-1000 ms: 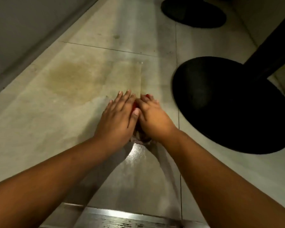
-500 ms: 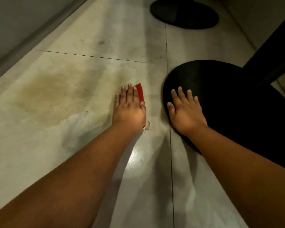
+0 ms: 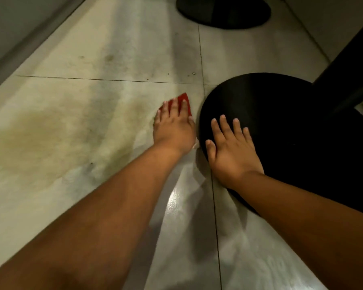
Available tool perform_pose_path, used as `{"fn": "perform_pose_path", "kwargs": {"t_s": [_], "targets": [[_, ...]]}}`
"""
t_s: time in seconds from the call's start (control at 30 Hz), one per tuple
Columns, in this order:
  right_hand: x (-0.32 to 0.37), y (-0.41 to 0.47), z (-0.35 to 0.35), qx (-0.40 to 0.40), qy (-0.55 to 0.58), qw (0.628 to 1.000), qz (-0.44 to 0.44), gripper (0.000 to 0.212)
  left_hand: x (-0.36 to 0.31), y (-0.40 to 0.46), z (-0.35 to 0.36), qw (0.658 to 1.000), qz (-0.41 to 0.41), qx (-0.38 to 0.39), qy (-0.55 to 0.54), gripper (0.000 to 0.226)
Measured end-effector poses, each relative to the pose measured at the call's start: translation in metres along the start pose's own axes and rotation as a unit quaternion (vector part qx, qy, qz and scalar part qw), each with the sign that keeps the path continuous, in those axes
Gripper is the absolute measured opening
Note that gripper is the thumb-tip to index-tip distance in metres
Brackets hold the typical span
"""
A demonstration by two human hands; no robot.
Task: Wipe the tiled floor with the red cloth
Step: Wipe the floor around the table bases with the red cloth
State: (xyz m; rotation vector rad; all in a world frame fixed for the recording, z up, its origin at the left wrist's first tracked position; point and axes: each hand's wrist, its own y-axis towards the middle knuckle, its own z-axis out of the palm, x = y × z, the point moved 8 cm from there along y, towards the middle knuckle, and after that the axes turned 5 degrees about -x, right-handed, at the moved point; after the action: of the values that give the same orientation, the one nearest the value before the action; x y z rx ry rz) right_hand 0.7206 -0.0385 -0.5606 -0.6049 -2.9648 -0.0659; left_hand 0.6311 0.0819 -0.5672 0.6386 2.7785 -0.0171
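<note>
Where the big pale tiles meet in thin dark lines, the tiled floor [image 3: 105, 59] fills most of the view. It has a wide yellow-brown stain [image 3: 29, 139] on the left and a shiny wet patch [image 3: 176, 201] near the middle, between the two arms. A grey wall [image 3: 13, 28] runs along the far left edge.

On the right sits a large round black base [image 3: 291, 143] with a dark post [image 3: 348, 65] rising from it. A second round black base [image 3: 222, 11] lies farther off at the top.

Two bare arms reach forward from the bottom of the view. The right hand [image 3: 231, 151] lies flat and open on the near edge of the large black base, with its fingers straight and a little spread. The left hand [image 3: 174, 128] is flat too, with straight fingers pressing down on the red cloth [image 3: 181, 100].

The red cloth lies on the floor just beside the left edge of the large black base. Only its far corner shows past the fingertips. A small pale bit [image 3: 195, 145] peeks out by the left wrist; it may be part of the cloth, but it is too small to tell.
</note>
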Motion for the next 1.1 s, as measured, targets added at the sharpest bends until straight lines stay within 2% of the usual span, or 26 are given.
{"fn": "perform_pose_path", "kwargs": {"t_s": [0.1,0.17,0.23,0.43,0.53,0.67,0.73,0.9,0.97,1.1], "targets": [[0.002,0.003,0.0,0.006,0.0,1.0,-0.008,0.06,0.001,-0.027,-0.002,1.0,0.014,0.005,-0.008,0.056],[0.002,0.004,-0.001,0.006,0.008,1.0,-0.01,0.06,0.001,-0.078,-0.013,0.998,0.049,-0.041,0.01,0.059],[0.002,0.002,-0.001,0.009,0.013,1.0,-0.005,0.06,0.002,-0.114,-0.017,0.997,0.063,-0.038,0.013,0.064],[0.003,0.006,-0.002,0.007,0.013,1.0,0.004,0.061,-0.005,-0.035,-0.002,1.0,-0.023,-0.003,-0.015,0.055],[0.003,0.009,-0.001,0.005,0.013,1.0,0.0,0.061,-0.008,-0.026,0.004,0.999,-0.008,0.036,-0.003,0.056],[0.002,0.01,0.0,0.0,0.017,1.0,-0.003,0.062,0.0,-0.095,-0.01,0.999,0.047,-0.016,0.015,0.059],[0.001,0.01,0.0,-0.004,0.015,1.0,0.003,0.062,0.003,-0.109,-0.01,0.998,0.051,-0.011,0.025,0.063],[0.0,0.012,0.002,0.003,0.011,1.0,0.004,0.062,0.004,-0.024,0.0,1.0,-0.005,-0.009,0.004,0.056],[0.0,0.014,0.001,0.001,0.012,1.0,0.002,0.062,0.001,0.006,0.002,1.0,0.001,0.003,0.013,0.056],[0.001,0.016,0.002,0.002,0.013,1.0,-0.001,0.062,0.0,-0.031,-0.003,0.999,0.042,-0.01,0.003,0.056]]}}
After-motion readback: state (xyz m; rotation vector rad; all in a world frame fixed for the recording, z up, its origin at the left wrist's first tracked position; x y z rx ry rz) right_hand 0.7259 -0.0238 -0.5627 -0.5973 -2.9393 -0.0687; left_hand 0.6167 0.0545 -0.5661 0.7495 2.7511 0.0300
